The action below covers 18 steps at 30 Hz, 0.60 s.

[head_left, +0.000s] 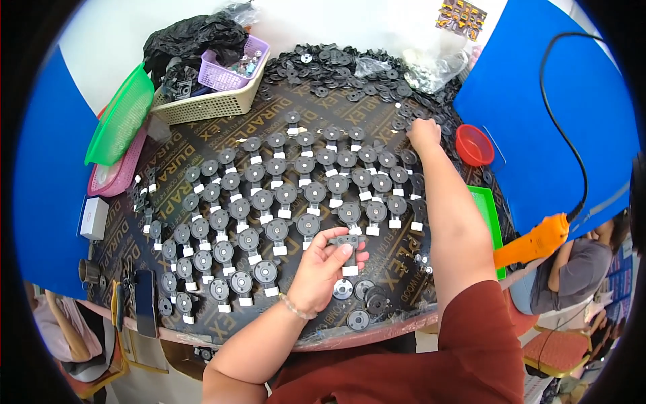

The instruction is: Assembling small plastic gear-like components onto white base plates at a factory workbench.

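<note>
My left hand (309,279) is closed around a flat black plastic part (346,249) with a white block at its lower end, held between thumb and fingers above the table's near middle. Farther off to the right, my right hand (425,135) is closed at the edge of a heap of black discs (330,67); whatever its fingertips pinch is hidden. Rows of black round assemblies (314,193) with white ends spread across the dark printed tabletop (377,259). Close below my left hand lie a silver-faced disc (342,289) and several dark discs (375,301).
A red bowl (474,145), a green tray (486,202) and an orange corded tool (535,241) are at the right. Baskets (208,108) stand at the back left, a green basket (121,114) leaning beside them. A phone (145,303) lies front left. People sit beyond both sides.
</note>
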Motion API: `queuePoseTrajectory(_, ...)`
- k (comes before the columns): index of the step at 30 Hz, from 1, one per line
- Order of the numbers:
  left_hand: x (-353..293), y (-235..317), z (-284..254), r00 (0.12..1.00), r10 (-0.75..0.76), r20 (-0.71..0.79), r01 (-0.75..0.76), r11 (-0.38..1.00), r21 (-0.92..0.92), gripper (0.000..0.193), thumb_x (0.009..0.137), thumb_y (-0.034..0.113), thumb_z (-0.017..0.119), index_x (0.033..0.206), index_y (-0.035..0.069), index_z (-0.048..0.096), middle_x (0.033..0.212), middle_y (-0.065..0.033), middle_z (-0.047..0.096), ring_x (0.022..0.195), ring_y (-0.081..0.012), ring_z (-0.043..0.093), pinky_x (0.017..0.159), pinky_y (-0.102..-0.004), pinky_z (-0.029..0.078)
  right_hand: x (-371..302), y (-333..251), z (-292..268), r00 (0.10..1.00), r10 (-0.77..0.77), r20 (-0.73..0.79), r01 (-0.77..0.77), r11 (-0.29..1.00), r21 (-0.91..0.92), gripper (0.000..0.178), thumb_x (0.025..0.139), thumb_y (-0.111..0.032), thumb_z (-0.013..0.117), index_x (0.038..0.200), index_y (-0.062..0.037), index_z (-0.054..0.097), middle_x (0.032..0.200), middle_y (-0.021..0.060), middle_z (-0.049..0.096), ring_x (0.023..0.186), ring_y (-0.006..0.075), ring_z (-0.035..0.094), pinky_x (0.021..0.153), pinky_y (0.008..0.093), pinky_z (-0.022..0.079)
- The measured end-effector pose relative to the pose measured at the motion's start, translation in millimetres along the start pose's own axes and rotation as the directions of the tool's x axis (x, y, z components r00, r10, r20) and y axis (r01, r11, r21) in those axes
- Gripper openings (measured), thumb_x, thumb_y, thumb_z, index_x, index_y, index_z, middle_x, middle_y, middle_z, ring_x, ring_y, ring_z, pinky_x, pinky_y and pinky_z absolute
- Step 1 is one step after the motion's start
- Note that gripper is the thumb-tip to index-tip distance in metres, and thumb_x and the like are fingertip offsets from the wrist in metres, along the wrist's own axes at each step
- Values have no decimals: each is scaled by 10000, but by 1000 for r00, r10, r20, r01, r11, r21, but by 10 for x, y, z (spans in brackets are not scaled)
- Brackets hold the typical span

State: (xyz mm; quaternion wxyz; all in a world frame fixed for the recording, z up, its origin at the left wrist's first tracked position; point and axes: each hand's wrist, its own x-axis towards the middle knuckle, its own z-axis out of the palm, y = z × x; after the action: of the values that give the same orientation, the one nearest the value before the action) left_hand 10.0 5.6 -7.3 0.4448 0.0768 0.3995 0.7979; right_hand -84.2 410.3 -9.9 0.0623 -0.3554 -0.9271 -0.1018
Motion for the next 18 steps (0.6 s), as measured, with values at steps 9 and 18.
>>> queuePoseTrajectory(9, 47, 85, 7, 998, 44, 39, -39, 991, -130, 371, 1020, 101, 420, 1378, 9, 395, 1285, -261, 569, 1128, -326, 627, 969, -435, 525, 55, -262, -279, 937, 125, -327, 232, 478, 847, 162, 867, -140, 655, 847, 16, 693, 835, 143, 727, 751, 254, 713, 675, 355, 554)
queuePoseTrajectory(18, 74, 101, -65, 991, 129, -21, -131, 980, -149, 347, 1032, 109, 417, 1371, 34, 421, 1245, -241, 598, 1097, -299, 640, 941, -410, 547, -1644, -913, -1268, 920, -61, -388, 393, 127, 911, 169, 746, -107, 811, 832, 5, 719, 1135, 115, 670, 826, 141, 684, 753, 279, 553)
